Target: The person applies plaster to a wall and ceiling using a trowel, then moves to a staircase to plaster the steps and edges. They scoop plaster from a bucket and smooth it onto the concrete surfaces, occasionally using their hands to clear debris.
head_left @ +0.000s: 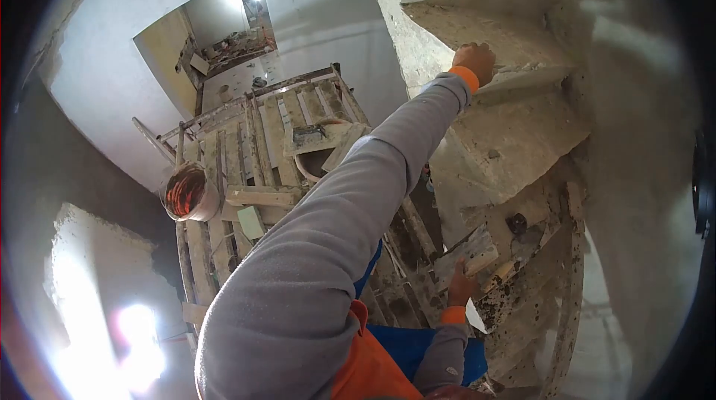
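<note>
Stretched far forward, my left hand is at the edge of a concrete stair step. Its fingers are curled closed, and whatever they grip, if anything, is hidden. Lower down, my right hand has its fingers on a short, mortar-stained wooden board, held tilted beside the lower stairs. Around that hand lies a mortar-splattered surface with a small dark round object just above it.
A scaffold platform of wooden slats is on the left. It carries a bucket with an orange-red inside, a loose wooden block and a pale green piece. A doorway opens behind; bright light glares at lower left.
</note>
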Demonstrator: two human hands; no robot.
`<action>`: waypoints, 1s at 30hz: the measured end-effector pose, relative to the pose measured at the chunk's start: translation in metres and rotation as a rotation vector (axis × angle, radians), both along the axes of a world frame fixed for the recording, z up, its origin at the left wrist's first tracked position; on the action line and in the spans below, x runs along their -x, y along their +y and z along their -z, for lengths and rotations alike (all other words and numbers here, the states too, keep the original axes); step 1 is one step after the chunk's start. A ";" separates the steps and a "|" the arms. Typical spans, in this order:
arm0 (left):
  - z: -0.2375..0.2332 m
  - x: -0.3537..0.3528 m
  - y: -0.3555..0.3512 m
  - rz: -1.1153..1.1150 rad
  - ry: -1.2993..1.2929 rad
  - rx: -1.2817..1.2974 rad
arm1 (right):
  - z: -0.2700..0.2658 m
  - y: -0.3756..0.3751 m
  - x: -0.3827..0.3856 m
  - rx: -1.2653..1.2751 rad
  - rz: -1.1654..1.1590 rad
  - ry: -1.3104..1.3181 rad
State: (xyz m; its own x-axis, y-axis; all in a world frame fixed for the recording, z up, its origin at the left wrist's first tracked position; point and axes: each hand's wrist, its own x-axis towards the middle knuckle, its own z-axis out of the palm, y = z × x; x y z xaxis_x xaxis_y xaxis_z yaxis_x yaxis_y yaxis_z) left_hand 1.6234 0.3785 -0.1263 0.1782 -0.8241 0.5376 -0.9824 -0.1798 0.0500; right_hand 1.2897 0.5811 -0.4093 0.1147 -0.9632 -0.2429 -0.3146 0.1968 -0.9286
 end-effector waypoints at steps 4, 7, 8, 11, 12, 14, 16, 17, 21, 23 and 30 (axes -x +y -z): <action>0.001 0.001 0.000 -0.003 0.018 0.009 | -0.008 0.005 -0.004 0.058 0.031 -0.008; 0.001 0.001 0.001 0.003 -0.018 0.026 | -0.006 0.005 -0.005 0.092 0.061 -0.035; 0.001 0.000 0.000 -0.002 -0.023 0.023 | 0.001 0.003 -0.005 0.109 0.080 -0.031; 0.002 -0.001 -0.003 -0.009 -0.025 0.017 | 0.012 0.000 -0.001 0.155 0.072 0.002; 0.002 0.000 -0.002 -0.008 -0.019 0.018 | 0.017 -0.002 0.001 0.169 0.059 0.017; 0.001 0.000 0.000 -0.006 -0.008 0.018 | 0.026 -0.006 0.002 0.202 0.059 -0.007; 0.001 0.000 -0.001 -0.006 0.003 0.014 | 0.024 -0.005 0.002 0.182 0.050 -0.010; 0.002 0.000 -0.001 -0.002 -0.010 0.027 | 0.022 -0.006 0.003 0.145 0.042 -0.002; 0.004 0.000 -0.008 -0.051 -0.046 0.011 | -0.016 0.007 -0.009 -0.015 0.139 0.108; 0.002 0.001 -0.004 -0.041 -0.040 -0.026 | -0.011 0.006 -0.008 0.056 0.130 0.114; 0.004 -0.001 0.001 -0.021 -0.009 0.001 | -0.015 0.011 -0.011 0.021 0.196 -0.115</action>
